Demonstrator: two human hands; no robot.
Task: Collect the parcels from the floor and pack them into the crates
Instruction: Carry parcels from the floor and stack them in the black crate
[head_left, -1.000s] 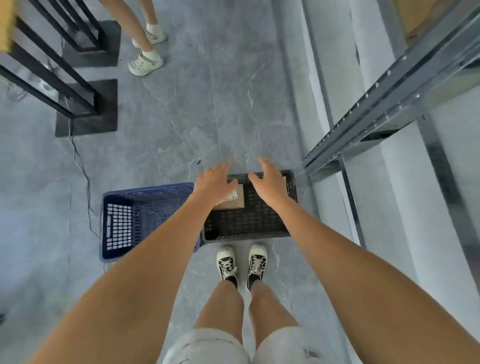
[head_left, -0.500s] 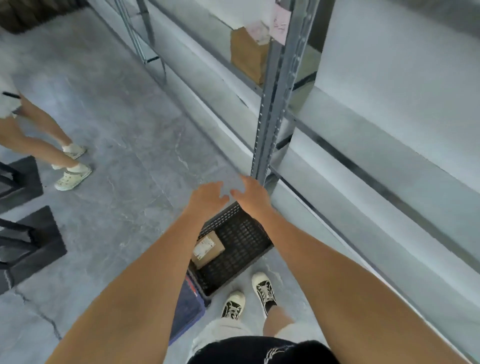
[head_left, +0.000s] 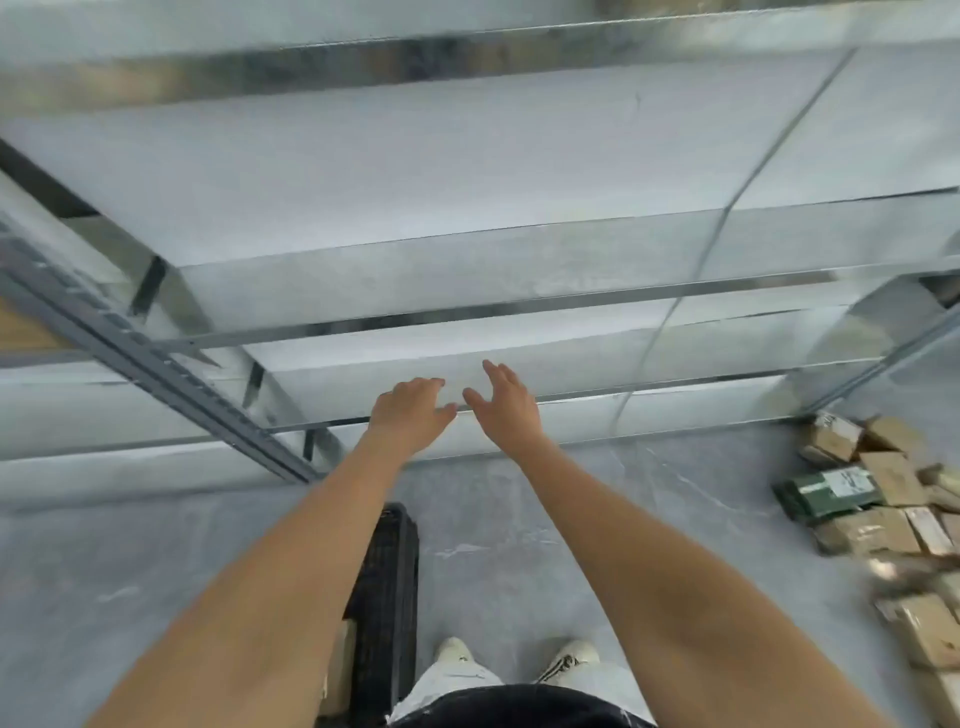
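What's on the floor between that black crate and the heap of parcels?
Only the person's shoes and bare grey floor separate the black crate from the parcels, per the head view.

No writing can be read anywhere. The parcels (head_left: 883, 525) heaped on the floor (head_left: 493, 519) at about three o'clock carry labels, but each is too blurred and too small to make out. The green parcel (head_left: 826, 491) among them bears a white label with dark marks on it, and not one letter or number resolves. One brown parcel (head_left: 930, 530) below it, toward four o'clock, has a pale strip label, equally unreadable. The black crate (head_left: 387, 597) near six o'clock and the metal shelving (head_left: 467, 312) from nine through twelve o'clock show no legible brand, number or sign.
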